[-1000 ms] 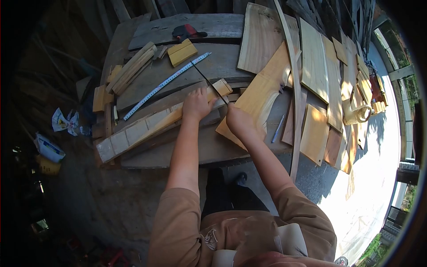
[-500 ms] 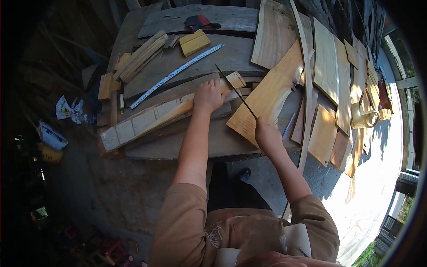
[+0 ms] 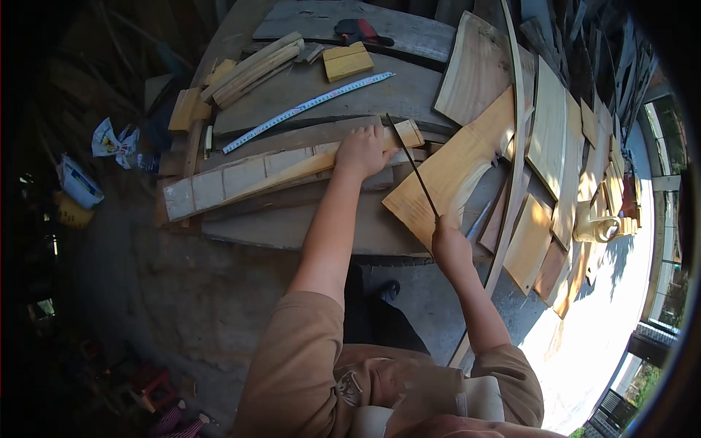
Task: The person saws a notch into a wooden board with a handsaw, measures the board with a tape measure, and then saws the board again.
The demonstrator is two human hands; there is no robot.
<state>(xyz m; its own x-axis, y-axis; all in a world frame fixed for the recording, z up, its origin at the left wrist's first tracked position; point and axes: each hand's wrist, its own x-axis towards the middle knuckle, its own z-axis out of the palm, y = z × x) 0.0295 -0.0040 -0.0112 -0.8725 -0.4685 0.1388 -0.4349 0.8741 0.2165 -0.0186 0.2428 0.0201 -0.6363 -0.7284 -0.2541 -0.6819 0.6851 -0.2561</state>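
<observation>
In the head view, my left hand (image 3: 361, 152) is closed over a long wooden beam (image 3: 252, 172), near its right end. Dark lines cross the beam's pale top face. My right hand (image 3: 452, 247) grips a handsaw (image 3: 415, 169) by its handle, which is hidden in the fist. The thin dark blade points away from me and lies across the beam close to its end, just right of my left fingers. Under the near part of the blade is a wide yellowish board (image 3: 456, 164) with a wavy edge.
Beyond the beam lie a measuring tape (image 3: 307, 107), a yellow wood block (image 3: 347, 62) and a red-black glove (image 3: 363, 32). A long thin strip (image 3: 516, 139) slants past my right arm. Several boards (image 3: 548, 124) and a tape roll (image 3: 595, 224) are at right.
My right hand has drawn the saw back toward me, with the blade still across the beam. My left hand keeps its place on the beam. The whole view has shifted slightly.
</observation>
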